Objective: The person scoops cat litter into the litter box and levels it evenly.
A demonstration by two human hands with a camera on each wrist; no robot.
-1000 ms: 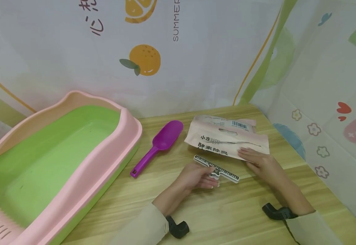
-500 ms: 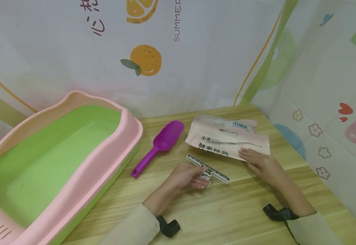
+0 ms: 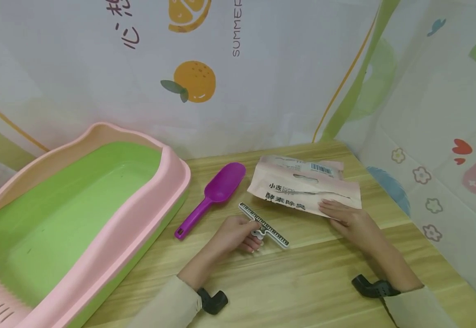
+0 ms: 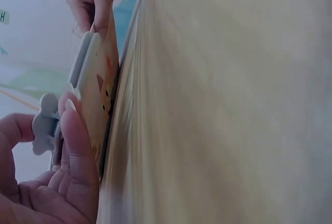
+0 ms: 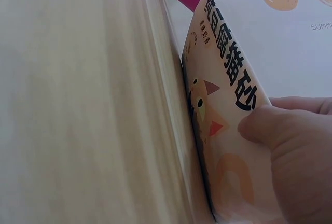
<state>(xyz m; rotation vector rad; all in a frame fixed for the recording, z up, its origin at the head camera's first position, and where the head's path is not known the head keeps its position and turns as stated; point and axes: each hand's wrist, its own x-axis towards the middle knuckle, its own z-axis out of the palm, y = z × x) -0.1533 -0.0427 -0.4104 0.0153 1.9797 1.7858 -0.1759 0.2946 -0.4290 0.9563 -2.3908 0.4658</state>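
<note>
My left hand (image 3: 234,233) pinches a long bag clip (image 3: 273,234) by its small handle, a little above the table. In the left wrist view, thumb and fingers press both sides of the pale scalloped clip handle (image 4: 43,125). Over to the right, a pale pink bag of cat litter (image 3: 303,187) lies on the table, its top edge folded over. My right hand (image 3: 354,223) grips the bag's near right edge. The right wrist view has the thumb on the bag's printed front (image 5: 228,136), which bears a cat drawing, and fingers behind it.
A purple scoop (image 3: 221,187) lies left of the bag, handle toward the near side. A large green litter box with a pink rim (image 3: 139,214) fills the left of the table (image 3: 303,282). Printed cloth walls (image 3: 270,91) rise behind and at the right.
My left hand has moved left with the clip, away from the bag, and the clip has turned a bit steeper. My right hand and the bag stay in place.
</note>
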